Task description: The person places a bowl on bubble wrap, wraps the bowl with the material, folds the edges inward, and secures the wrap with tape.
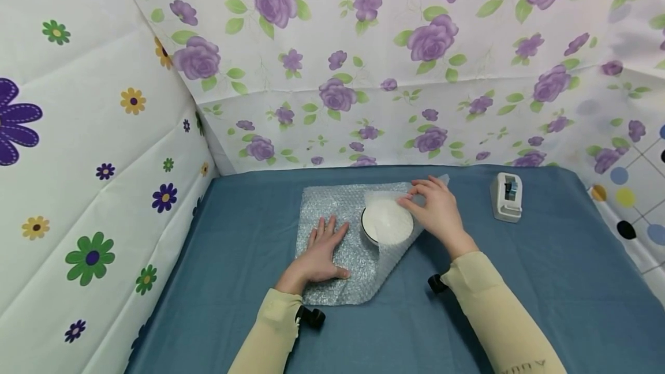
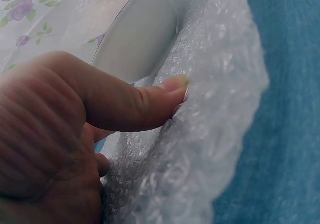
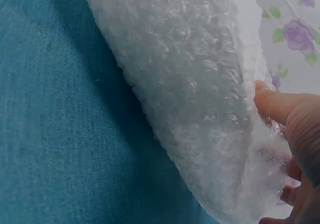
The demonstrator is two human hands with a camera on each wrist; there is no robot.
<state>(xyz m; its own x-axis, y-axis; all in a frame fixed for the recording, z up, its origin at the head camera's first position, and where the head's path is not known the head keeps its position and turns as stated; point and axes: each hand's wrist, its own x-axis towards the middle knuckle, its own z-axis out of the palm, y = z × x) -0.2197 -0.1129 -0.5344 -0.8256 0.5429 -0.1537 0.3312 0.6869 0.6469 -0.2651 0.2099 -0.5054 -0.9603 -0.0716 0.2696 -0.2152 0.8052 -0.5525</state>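
A sheet of bubble wrap lies on the blue cloth, and a white bowl with a dark rim stands on its right part. My left hand rests on the sheet left of the bowl, fingers spread; its thumb touches the wrap in the left wrist view. With my right hand I pinch the sheet's right side, which is lifted and folded partly over the bowl. The raised flap fills the middle of the right wrist view, where it hides the bowl.
A small white tape dispenser with a blue roll sits at the back right of the table. Blue cloth covers the tabletop. Flowered sheets hang behind it and along both sides.
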